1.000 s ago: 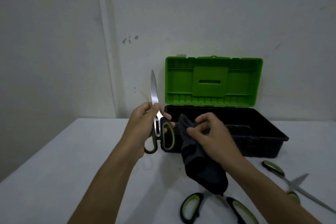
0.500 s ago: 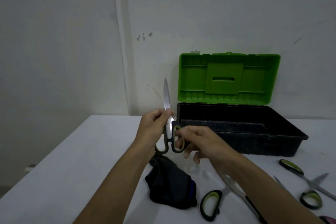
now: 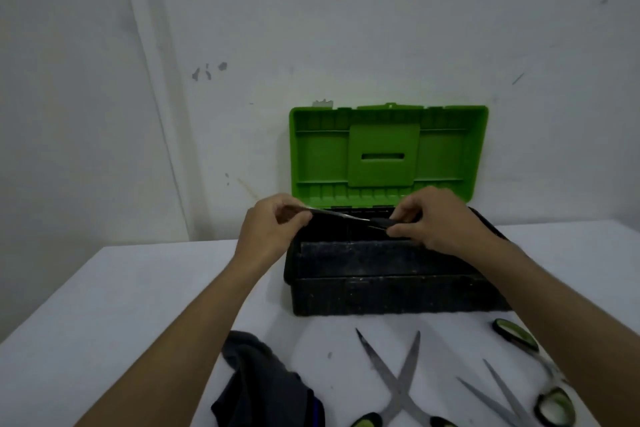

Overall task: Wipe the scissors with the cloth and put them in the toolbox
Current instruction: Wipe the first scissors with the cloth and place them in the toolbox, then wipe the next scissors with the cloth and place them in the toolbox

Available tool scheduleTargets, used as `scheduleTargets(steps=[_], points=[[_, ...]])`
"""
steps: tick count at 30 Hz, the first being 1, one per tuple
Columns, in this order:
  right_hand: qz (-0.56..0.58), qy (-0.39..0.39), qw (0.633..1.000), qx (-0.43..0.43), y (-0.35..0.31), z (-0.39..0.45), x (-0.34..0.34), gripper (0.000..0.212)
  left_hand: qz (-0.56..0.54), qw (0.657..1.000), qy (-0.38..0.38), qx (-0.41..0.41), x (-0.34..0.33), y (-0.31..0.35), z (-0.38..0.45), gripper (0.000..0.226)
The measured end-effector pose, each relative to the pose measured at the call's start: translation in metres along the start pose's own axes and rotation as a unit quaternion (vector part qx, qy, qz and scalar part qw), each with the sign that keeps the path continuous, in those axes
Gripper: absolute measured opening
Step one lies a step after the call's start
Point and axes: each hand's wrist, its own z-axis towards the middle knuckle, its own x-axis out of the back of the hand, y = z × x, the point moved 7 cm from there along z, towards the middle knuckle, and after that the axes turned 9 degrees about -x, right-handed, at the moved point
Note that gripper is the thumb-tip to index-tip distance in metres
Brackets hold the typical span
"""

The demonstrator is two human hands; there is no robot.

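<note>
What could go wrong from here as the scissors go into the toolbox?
1. The left hand pinches the bare blade end of the scissors, so a slip could cut the fingers.
2. The scissors are held level above the black toolbox; released from there, they may drop hard or catch on its inner tray.
3. Two more open scissors lie blades apart under the right forearm, beside the dark cloth; lowering the arm could snag them.

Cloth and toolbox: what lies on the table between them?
Head view: only bare white table between the cloth and the toolbox; the left forearm crosses above it.
</note>
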Motion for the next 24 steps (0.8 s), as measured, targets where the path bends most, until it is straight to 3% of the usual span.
scheduleTargets(steps=[3,6,8,12,17,24], points=[[-0.086,-0.018,0.996,0.005,0.021,0.032,-0.017,0.017,0.17,0.982,-0.064,-0.058,-0.013,-0.017,0.016,0.002],[-0.135,-0.051,0.989,-0.012,0.044,0.055,-0.039,0.02,0.347,0.921,-0.14,-0.11,-0.034,-0.029,0.027,0.012],[-0.153,-0.061,0.986,-0.021,0.054,0.063,-0.048,0.022,0.396,0.894,-0.17,-0.125,-0.047,-0.035,0.034,0.014],[-0.157,-0.083,0.984,-0.027,0.063,0.071,-0.061,0.021,0.405,0.887,-0.171,-0.139,-0.062,-0.034,0.045,0.016],[-0.132,-0.109,0.985,-0.019,0.058,0.064,-0.07,0.012,0.32,0.933,-0.119,-0.113,-0.055,-0.027,0.035,0.015],[-0.003,-0.013,0.998,0.068,-0.005,0.002,-0.052,0.022,0.249,0.962,-0.021,-0.106,-0.015,0.003,-0.022,0.02]])
